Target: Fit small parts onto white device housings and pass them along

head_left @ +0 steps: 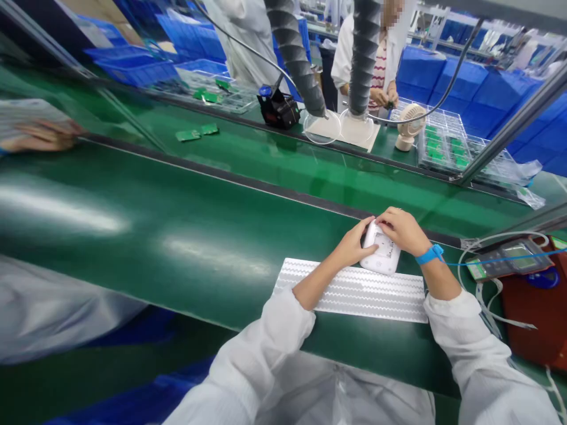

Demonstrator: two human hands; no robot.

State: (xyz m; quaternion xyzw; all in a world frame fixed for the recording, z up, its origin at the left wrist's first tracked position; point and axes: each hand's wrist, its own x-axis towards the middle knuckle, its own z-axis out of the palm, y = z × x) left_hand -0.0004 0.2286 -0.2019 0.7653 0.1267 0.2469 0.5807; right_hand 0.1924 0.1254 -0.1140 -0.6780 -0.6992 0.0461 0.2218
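Note:
A white, rounded plastic device with a printed label on its face lies on the green work surface. My left hand grips its left side, thumb across the face near the label. Bent over the device's top end, my right hand has its fingers closed on it; anything small under those fingertips is hidden. A blue wrist strap with a thin blue cord is on my right wrist. Just below the device, partly under my left forearm, is a white sheet with wavy-edged grey strips.
At right, a handheld meter and white tubing lie by a reddish-brown box. Beyond the dark ledge are a small fan, trays of green boards and two ducts. A co-worker's hand is at far left; another person stands opposite.

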